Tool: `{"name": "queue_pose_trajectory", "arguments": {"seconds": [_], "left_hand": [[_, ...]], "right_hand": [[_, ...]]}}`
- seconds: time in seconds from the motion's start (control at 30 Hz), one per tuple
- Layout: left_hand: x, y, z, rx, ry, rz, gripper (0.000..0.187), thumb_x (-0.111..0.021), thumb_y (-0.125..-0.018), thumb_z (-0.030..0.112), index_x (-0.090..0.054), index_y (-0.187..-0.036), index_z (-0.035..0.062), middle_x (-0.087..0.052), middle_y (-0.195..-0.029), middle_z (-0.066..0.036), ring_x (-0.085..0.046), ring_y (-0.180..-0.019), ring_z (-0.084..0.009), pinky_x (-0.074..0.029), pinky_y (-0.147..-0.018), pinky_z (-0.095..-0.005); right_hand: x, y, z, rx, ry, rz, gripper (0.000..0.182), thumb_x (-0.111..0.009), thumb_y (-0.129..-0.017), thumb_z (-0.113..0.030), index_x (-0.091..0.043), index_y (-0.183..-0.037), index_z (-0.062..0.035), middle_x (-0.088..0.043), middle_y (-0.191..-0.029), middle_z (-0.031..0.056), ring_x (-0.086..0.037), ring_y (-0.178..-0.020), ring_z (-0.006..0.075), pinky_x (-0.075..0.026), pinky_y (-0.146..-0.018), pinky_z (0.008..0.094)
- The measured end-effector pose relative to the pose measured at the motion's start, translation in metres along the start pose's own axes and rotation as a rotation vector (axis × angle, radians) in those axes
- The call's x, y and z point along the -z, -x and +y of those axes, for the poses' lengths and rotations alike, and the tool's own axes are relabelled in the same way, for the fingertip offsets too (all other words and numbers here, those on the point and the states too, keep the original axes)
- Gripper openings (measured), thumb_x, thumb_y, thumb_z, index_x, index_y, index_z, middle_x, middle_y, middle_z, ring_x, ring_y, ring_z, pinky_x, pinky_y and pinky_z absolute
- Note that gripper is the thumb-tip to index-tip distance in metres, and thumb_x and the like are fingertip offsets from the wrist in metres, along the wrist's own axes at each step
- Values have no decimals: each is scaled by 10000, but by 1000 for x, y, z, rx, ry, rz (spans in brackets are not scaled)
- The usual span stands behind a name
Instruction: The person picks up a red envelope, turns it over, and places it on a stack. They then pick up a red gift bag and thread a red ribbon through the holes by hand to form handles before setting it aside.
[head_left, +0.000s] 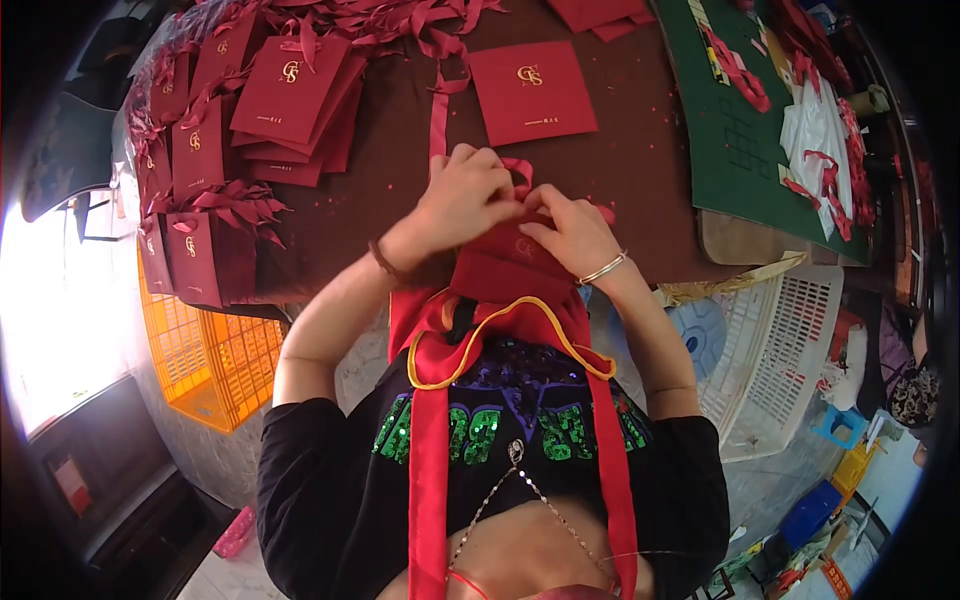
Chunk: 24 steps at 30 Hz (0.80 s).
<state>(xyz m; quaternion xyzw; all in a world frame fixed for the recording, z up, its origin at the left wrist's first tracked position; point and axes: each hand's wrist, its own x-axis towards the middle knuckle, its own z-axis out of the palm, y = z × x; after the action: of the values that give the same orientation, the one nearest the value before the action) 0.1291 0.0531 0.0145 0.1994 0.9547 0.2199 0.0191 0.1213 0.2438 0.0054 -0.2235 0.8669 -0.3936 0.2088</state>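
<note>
A person's two hands meet over a dark red bag at the near edge of a brown table, just above the centre of the view. The left hand, with a dark band at the wrist, has its fingers curled and pinched on a red ribbon at the top of the bag. The right hand, wearing a silver bracelet, presses against the bag at the left hand's 4 o'clock, fingertips closed on the bag's upper edge and on the ribbon; the two hands touch. A gold emblem shows on the bag between them. A strip of ribbon runs from the hands toward 12 o'clock across the table.

At 1 o'clock from the hands lies a single flat red bag with a gold emblem, well apart from them. At 10 to 11 o'clock a heap of like red bags overlaps, with finished bags bearing ribbon bows standing at the table's 9 o'clock edge. Loose ribbons are strewn along the far edge at 12 o'clock. At 2 o'clock a green cutting mat carries ribbon scraps and a white plastic sheet.

Below the table, an orange crate sits at 8 o'clock and a white basket at 4 o'clock. Red straps hang over the person's black sequinned shirt at 6 o'clock.
</note>
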Motion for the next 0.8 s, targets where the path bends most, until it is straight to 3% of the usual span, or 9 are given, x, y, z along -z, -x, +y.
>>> {"name": "queue_pose_trajectory", "arguments": {"seconds": [0.13, 0.2, 0.23, 0.27, 0.33, 0.4, 0.6, 0.7, 0.8], "left_hand": [[1, -13, -27, -8, 75, -137, 213, -572, -794, 275, -597, -782, 64, -556, -1135, -59, -452, -1085, -251, -333, -852, -370], [4, -29, -41, -574, -72, -457, 238, -562, -815, 285, -592, -749, 57, -557, -1143, -79, -443, -1105, -274, -372, -799, -340], [4, -37, -44, -450, 44, -671, 220, -550, -827, 236, -582, -712, 51, -586, -970, -58, -520, -913, -208, -396, -658, -287], [4, -39, -45, -451, 46, -670, 220, -550, -827, 236, -582, -712, 51, -586, -970, -58, -520, -913, -208, -396, -658, -287], [25, -49, -34, 75, 631, -1008, 185, -533, -811, 189, -571, -710, 40, -524, -759, -7, -478, -678, -112, -369, -555, -263], [23, -50, -33, 59, 644, -980, 191, -504, -807, 168, -556, -701, 18, -419, -661, 34, -370, -565, -56, -329, -496, -262], [12, -51, -31, 88, 503, -801, 246, -520, -841, 224, -632, -834, 4, -580, -809, -38, -531, -731, -136, -427, -638, -287], [4, -55, -35, 150, 291, -487, 294, -518, -864, 281, -627, -952, 22, -590, -1009, -80, -521, -1001, -237, -430, -806, -342], [14, -48, -38, -8, 95, -194, 297, -515, -875, 293, -611, -924, 17, -589, -992, -88, -536, -978, -236, -434, -824, -342]], "right_hand": [[3, 4, -3, -1, -6, -34, 262, -647, -787, -217, -598, -985, -52, -644, -841, 154, -622, -827, 314, -482, -708, 371], [1, 6, -7, 64, 2, 17, 235, -648, -782, -231, -635, -950, -66, -647, -816, 132, -619, -788, 308, -469, -709, 373], [0, 7, -8, 62, 4, 17, 235, -648, -782, -231, -635, -950, -66, -647, -816, 132, -619, -788, 308, -469, -709, 373], [-2, 7, -9, 141, 54, 41, 230, -648, -781, -232, -637, -948, -74, -648, -817, 126, -613, -762, 307, -460, -713, 372], [-3, 6, -11, 223, 105, 69, 226, -649, -780, -233, -639, -947, -81, -649, -818, 120, -608, -735, 306, -450, -718, 371], [-5, 5, -12, 203, 117, 89, 210, -646, -782, -231, -648, -939, -91, -648, -809, 115, -598, -720, 295, -435, -720, 366], [-6, 0, -7, 380, 71, 36, 199, -641, -791, -237, -657, -936, -102, -642, -781, 94, -592, -760, 262, -430, -702, 364], [-10, -2, -9, 361, 110, 42, 198, -635, -797, -243, -658, -937, -105, -631, -761, 80, -584, -742, 250, -418, -722, 353], [-18, -10, 9, 319, 71, 151, 205, -633, -797, -248, -660, -932, -96, -624, -773, 84, -577, -753, 250, -405, -736, 342]]}}
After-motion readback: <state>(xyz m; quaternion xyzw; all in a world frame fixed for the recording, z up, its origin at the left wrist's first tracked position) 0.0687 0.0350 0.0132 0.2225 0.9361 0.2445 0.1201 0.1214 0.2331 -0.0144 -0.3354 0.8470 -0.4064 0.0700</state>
